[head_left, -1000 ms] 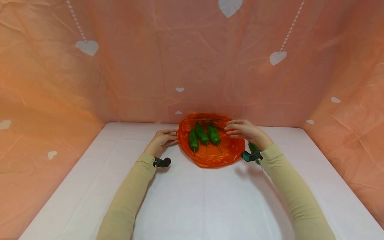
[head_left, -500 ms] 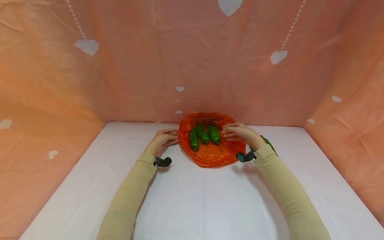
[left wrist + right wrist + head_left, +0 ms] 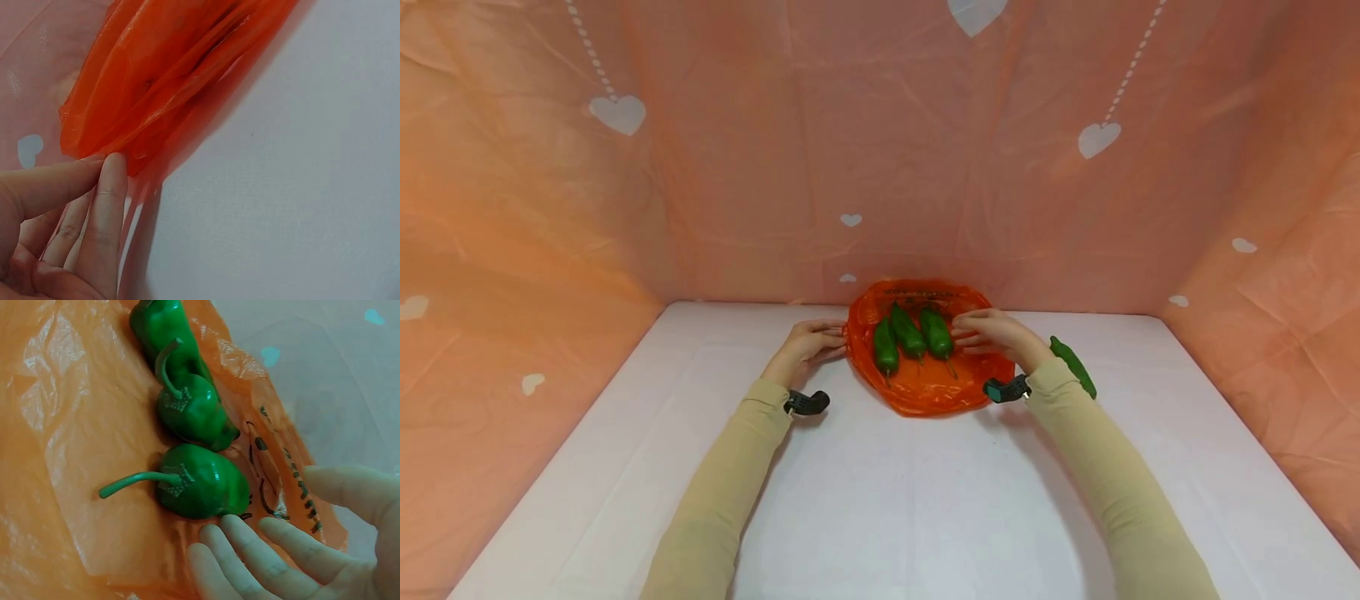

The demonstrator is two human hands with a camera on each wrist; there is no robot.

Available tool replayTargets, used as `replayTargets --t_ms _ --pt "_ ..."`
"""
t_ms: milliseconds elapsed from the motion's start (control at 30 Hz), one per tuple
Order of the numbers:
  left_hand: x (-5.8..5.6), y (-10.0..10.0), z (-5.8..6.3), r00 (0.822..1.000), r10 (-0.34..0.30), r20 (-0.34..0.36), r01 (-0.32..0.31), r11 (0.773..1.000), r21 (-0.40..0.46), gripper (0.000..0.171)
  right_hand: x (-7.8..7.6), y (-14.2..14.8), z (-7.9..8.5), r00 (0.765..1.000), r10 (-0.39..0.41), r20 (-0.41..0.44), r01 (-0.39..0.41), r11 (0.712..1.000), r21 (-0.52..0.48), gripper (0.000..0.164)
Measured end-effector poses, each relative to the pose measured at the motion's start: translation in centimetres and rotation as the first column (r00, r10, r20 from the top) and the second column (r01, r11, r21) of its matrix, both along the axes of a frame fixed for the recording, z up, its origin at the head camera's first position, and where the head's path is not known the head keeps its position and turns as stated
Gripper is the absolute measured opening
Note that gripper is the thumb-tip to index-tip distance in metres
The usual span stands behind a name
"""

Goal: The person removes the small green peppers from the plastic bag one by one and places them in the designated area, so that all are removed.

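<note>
An orange-red plastic bag (image 3: 936, 393) is spread on the table against the back. Three green peppers lie side by side on it: a left one (image 3: 886, 350), a middle one (image 3: 907, 335) and a right one (image 3: 936, 335). At the bag's left edge, my left hand (image 3: 808, 346) pinches the plastic; the left wrist view shows thumb and finger meeting on the gathered rim (image 3: 94, 147). Over the bag's right part is my right hand (image 3: 1000, 332), fingers extended. Its fingertips come right up to the nearest pepper (image 3: 203, 481) in the right wrist view.
One more green pepper (image 3: 1073, 367) lies on the white table (image 3: 910, 508), right of the bag and beside the right sleeve. Pink-orange sheeting (image 3: 910, 150) with white hearts walls the table at the back and both sides. Dark lettering (image 3: 303, 487) marks the bag.
My right hand has moved left over the bag, up to the rightmost pepper on it. The pepper outside the bag now shows beyond the right arm. My left hand stays at the bag's edge.
</note>
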State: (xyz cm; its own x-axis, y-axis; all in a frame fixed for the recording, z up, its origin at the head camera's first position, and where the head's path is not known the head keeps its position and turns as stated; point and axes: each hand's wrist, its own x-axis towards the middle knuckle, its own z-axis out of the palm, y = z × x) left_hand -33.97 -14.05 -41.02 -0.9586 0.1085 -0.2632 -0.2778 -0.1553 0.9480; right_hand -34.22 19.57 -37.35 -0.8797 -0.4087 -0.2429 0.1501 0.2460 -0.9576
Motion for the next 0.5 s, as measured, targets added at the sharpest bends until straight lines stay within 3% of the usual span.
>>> replayTargets --t_ms 500 --pt "-0.01 -0.09 0.18 1.0 -0.008 -0.01 0.008 1.0 -0.009 0.044 -0.71 -0.98 -0.67 0.999 -0.031 0.007 0.031 0.998 0.057 0.049"
